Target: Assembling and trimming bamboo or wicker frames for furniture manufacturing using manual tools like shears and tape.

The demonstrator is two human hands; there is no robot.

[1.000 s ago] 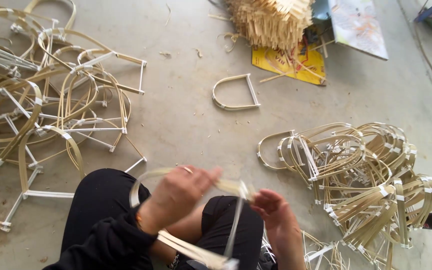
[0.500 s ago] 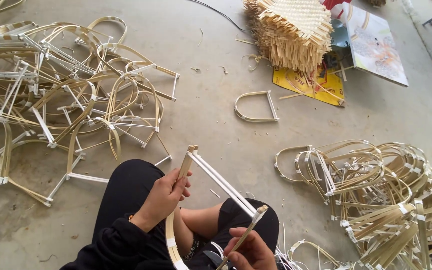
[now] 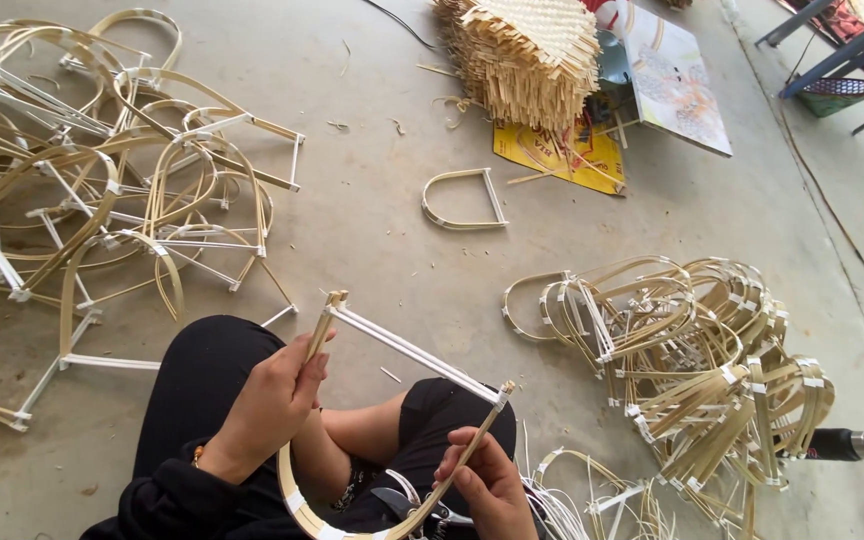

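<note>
I sit on a concrete floor with my knees in black trousers. My left hand point(image 3: 270, 400) grips the left side of a D-shaped bamboo frame point(image 3: 407, 350). My right hand point(image 3: 487, 485) pinches its right side low down. The frame's straight white crossbar runs from upper left to lower right, and its curved strip loops down over my lap. A pair of pliers point(image 3: 407, 505) lies on my lap under the frame.
A loose pile of larger bamboo frames point(image 3: 102, 210) covers the floor at left. A stack of smaller bent frames point(image 3: 697, 365) lies at right, a single frame point(image 3: 464, 200) ahead. Woven mats point(image 3: 527, 55), yellow paper point(image 3: 562, 155) and a dark flask point(image 3: 837, 445) lie nearby.
The bamboo frame went from being twisted between my hands to being held open, crossbar up. My right hand slid lower on its right side. The view shifted slightly.
</note>
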